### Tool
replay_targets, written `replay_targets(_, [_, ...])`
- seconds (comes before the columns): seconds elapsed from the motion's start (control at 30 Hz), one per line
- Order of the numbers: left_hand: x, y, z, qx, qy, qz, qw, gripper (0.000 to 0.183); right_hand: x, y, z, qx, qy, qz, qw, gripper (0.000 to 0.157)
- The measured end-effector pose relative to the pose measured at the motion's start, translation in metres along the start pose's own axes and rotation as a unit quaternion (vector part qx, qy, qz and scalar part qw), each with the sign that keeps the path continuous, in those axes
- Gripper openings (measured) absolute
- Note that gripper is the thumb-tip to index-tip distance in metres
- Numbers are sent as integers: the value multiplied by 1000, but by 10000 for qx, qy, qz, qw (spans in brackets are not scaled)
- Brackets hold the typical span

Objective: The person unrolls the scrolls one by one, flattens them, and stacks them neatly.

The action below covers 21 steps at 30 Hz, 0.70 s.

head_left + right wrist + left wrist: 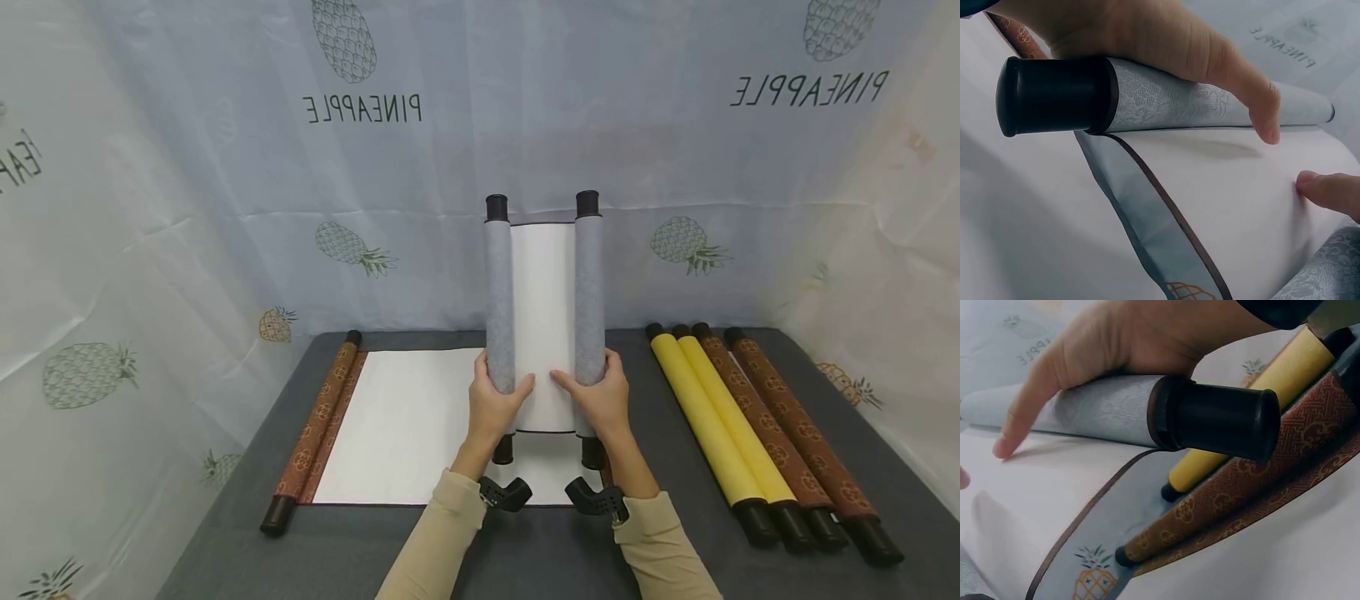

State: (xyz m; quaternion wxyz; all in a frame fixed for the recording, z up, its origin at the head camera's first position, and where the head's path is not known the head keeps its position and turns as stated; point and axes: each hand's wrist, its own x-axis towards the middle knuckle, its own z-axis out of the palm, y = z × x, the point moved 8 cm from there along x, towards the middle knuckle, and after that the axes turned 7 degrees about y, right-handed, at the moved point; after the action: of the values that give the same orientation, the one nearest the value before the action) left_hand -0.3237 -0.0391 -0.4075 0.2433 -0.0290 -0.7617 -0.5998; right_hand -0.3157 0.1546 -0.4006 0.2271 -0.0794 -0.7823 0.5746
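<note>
Beige sleeves [442, 533] reach over the worktop [547, 554]; beyond them, the left hand [493, 408] and right hand [606, 404] each have fingers wrapped round one of the two rollers of a single grey scroll [543, 325], thumbs over its white paper, a matched grip that probably holds the sheet taut and the rollers parallel. It is raised above one brown-edged scroll [405, 425] spread open on the worktop. To the right lie two yellow rolls [706, 421] and two brown rolls [806, 429], four side by side, probably set there to leave the middle free. Pineapple-print sheeting [525, 125] hangs behind everything.
</note>
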Motion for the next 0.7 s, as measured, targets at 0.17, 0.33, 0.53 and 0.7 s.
replay_targets(0.17, [3, 0, -6, 147, 196, 40, 9997, 83, 0, -4, -3, 18, 124, -206, 9997, 76])
replay_targets(0.33, [8, -1, -11, 128, 237, 43, 9996, 83, 3, -3, -5, -31, 119, -200, 9997, 67])
replay_targets(0.53, [11, -1, -16, 164, 226, 39, 9996, 74, 5, -2, -10, -172, 43, -138, 9997, 52])
replay_targets(0.7, [13, -2, -17, 104, 147, -22, 9998, 59, 7, -3, -14, -215, 43, -271, 9994, 43])
